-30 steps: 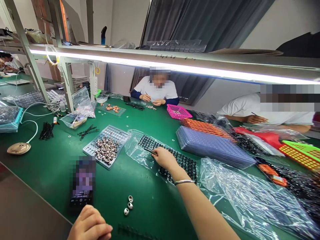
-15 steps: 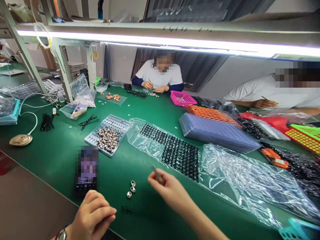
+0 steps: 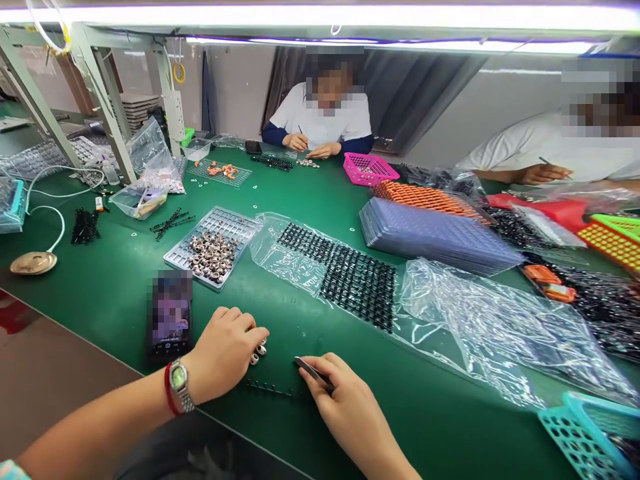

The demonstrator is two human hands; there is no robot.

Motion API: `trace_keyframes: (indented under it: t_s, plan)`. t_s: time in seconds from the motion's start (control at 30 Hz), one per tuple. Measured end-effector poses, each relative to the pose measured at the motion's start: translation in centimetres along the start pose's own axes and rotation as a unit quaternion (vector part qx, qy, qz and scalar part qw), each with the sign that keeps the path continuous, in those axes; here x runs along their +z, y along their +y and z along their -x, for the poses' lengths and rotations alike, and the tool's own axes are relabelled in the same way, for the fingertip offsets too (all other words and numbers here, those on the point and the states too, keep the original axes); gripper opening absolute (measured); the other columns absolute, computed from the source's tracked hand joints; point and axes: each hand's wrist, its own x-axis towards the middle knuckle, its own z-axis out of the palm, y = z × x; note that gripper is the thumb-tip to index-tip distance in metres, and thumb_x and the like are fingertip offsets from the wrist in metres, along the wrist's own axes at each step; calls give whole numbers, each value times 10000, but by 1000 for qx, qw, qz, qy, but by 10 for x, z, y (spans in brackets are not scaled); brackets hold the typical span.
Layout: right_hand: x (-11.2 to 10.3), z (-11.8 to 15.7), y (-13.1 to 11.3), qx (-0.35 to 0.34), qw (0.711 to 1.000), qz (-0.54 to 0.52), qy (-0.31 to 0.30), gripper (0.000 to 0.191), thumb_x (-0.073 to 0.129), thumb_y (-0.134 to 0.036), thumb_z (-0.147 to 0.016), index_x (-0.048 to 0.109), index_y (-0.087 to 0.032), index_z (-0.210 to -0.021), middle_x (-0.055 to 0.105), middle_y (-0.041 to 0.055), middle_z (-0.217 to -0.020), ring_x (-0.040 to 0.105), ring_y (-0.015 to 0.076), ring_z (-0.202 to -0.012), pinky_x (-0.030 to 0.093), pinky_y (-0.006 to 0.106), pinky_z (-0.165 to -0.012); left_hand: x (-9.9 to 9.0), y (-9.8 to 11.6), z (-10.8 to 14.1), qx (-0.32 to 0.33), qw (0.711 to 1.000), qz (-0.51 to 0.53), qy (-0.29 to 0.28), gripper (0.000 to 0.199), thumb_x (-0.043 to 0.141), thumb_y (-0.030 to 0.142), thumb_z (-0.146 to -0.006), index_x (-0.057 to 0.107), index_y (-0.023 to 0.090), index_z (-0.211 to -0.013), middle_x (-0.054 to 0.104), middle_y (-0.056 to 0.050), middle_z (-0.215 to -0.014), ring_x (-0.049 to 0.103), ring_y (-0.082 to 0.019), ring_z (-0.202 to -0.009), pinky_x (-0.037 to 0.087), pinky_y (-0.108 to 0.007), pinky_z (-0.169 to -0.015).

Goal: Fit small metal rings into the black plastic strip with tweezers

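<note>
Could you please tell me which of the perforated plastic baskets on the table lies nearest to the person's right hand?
The teal basket at the near right corner; the pink and green ones sit farther back.

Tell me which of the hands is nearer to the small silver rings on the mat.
Left. The left hand has its fingertips on the silver rings. The right hand sits to their right, apart from them, holding tweezers.

place: assembly workshop | evidence: green workbench (image 3: 125, 293), parts trays (image 3: 213, 248), seated co-workers (image 3: 325, 120)
</note>
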Motion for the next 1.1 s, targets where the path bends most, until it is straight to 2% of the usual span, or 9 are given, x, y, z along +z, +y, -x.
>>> trace_keyframes:
  t_s: [0.17, 0.3, 0.47, 0.6, 0.73, 0.8, 0.9, 0.97, 1.1]
  plan:
    - [-4, 9, 16, -22, 1000, -2, -12, 319, 529, -535, -954, 745, -302, -987, 651, 27, -879, 664, 232, -718, 521, 329, -623, -5, -3, -23, 31, 997, -3, -64, 286, 631, 26, -889, 743, 199, -1088, 701, -79, -979, 610, -248, -911, 400, -391, -785]
    - [-2, 20, 13, -43, 999, -14, -29, 247, 542, -483, -979, 705, -309, -913, 654, 1, -840, 656, 207, -678, 515, 298, -574, -3, -5, -27, 35, 996, 1, -85, 218, 625, 46, -912, 741, 185, -1034, 693, -76, -979, 606, -232, -893, 389, -370, -779]
    - [-16, 16, -11, -64, 991, -110, 44, 381, 577, -610, -1016, 719, -293, -861, 629, -15, -736, 597, 166, -588, 489, 248, -540, 3, -9, -28, 32, 997, 19, -74, 191, 607, 66, -942, 738, 186, -1012, 682, -75, -960, 600, -222, -874, 393, -352, -775]
    - [-28, 11, -16, 1, 975, -195, 104, 523, 530, -751, -1027, 733, -286, -901, 650, 13, -887, 589, 163, -704, 499, 227, -644, 4, -10, -26, 26, 997, 50, -45, 165, 603, 59, -946, 726, 166, -921, 687, -66, -896, 603, -212, -837, 417, -335, -769]
    - [-17, 13, -13, 31, 957, -275, 88, 521, 554, -714, -1036, 659, -250, -824, 583, 2, -816, 485, 133, -575, 430, 229, -522, -4, -2, -8, 11, 995, 102, 7, 165, 566, 114, -1009, 722, 165, -1001, 726, -53, -913, 643, -195, -844, 486, -311, -797]
    - [-10, 14, -14, 36, 950, -304, 67, 466, 649, -705, -994, 658, -257, -868, 594, -9, -815, 578, 148, -654, 484, 222, -611, -6, 6, 8, 5, 984, 175, 39, 176, 578, 129, -1012, 725, 181, -1095, 736, -35, -910, 668, -173, -840, 517, -273, -781]
    - [-4, 12, -13, 79, 944, -315, 67, 460, 769, -710, -906, 651, -273, -987, 655, -10, -885, 681, 199, -832, 547, 254, -773, -1, 17, 36, -7, 938, 338, 75, 208, 607, 102, -971, 762, 204, -1067, 726, -23, -853, 680, -153, -781, 522, -226, -688]
    - [-4, 9, -8, 77, 950, -298, 58, 480, 765, -716, -898, 647, -258, -981, 683, 14, -865, 705, 227, -820, 579, 278, -745, 5, 22, 51, -19, 919, 386, 78, 199, 620, 85, -942, 772, 203, -993, 723, -24, -827, 680, -148, -752, 515, -217, -660]
    - [-4, 6, 3, 57, 965, -253, 35, 467, 713, -703, -937, 655, -240, -930, 690, 39, -771, 701, 228, -729, 583, 259, -638, 15, 23, 66, -38, 907, 406, 109, 176, 637, 66, -902, 744, 198, -947, 731, -24, -829, 671, -142, -742, 511, -211, -666]
